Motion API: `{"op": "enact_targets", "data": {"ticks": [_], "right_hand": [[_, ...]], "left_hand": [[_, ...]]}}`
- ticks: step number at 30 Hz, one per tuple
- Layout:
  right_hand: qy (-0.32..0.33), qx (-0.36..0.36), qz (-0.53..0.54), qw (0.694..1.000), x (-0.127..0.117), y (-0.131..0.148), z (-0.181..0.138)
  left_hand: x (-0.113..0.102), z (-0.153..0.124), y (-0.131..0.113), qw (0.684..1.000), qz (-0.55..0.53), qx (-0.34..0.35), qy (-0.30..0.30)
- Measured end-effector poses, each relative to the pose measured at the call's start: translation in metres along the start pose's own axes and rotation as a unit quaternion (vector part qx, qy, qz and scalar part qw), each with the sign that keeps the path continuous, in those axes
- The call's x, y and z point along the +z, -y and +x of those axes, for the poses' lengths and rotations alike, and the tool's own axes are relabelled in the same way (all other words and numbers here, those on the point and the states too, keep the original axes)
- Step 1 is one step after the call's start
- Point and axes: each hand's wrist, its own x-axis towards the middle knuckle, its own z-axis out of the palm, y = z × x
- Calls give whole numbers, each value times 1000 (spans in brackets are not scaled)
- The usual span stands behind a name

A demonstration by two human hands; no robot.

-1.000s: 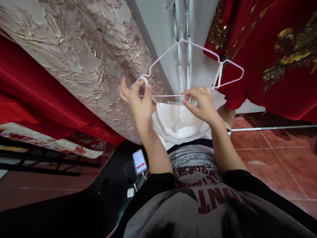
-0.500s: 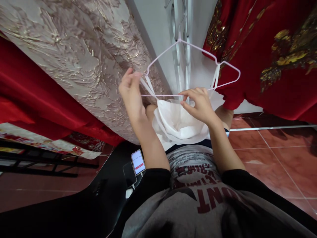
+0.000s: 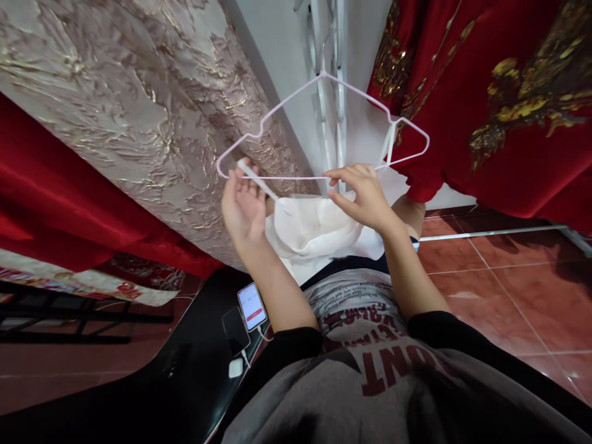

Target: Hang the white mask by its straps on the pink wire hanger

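Observation:
A pale pink clothes hanger (image 3: 296, 94) is held upright over my lap. My right hand (image 3: 363, 194) pinches its bottom bar near the middle. Across my thighs lies a white garment (image 3: 319, 225) with thin straps. Its right-hand strap (image 3: 389, 145) loops over the hanger's shoulder notch. The left-hand strap (image 3: 259, 180) is off its notch and stretches up to my left hand (image 3: 245, 206). That hand is below the hanger's left end, palm turned up, with the strap's end at its fingertips; part of its grip is blurred.
Textured pink-gold fabric (image 3: 152, 117) hangs on the left, and red sequined cloth (image 3: 444, 123) on the right. White metal rails (image 3: 340, 123) stand behind the hanger. Two phones, one with a lit screen (image 3: 252, 307), and a small white case (image 3: 235, 368) rest on a black seat (image 3: 152, 382).
The left-hand strap has come off the hanger's notch, and my left hand has moved down and turned palm up with it. My right hand keeps its pinch on the bar.

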Motion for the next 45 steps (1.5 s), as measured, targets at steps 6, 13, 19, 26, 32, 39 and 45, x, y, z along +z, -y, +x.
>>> {"op": "enact_targets", "data": {"ticks": [6, 13, 19, 26, 32, 39, 45], "right_hand": [[-147, 22, 41, 988, -7, -9, -7], [-221, 187, 136, 948, -40, -68, -2], [-154, 205, 168, 952, -60, -60, 10], [-228, 183, 189, 938, -78, -70, 36], [-496, 180, 173, 831, -75, -86, 18], [-260, 119, 142, 948, -40, -42, -11], [-138, 141, 146, 970, -25, -17, -4]], "left_hand": [[29, -18, 27, 994, 39, 3, 103], [29, -19, 29, 992, 70, 29, 99], [25, -20, 26, 991, 89, 41, 91], [27, -20, 28, 993, 81, 48, 76], [27, -18, 28, 993, 67, 49, 86], [32, -24, 33, 991, 77, 8, 106], [17, -19, 35, 992, 70, 51, 92]]}}
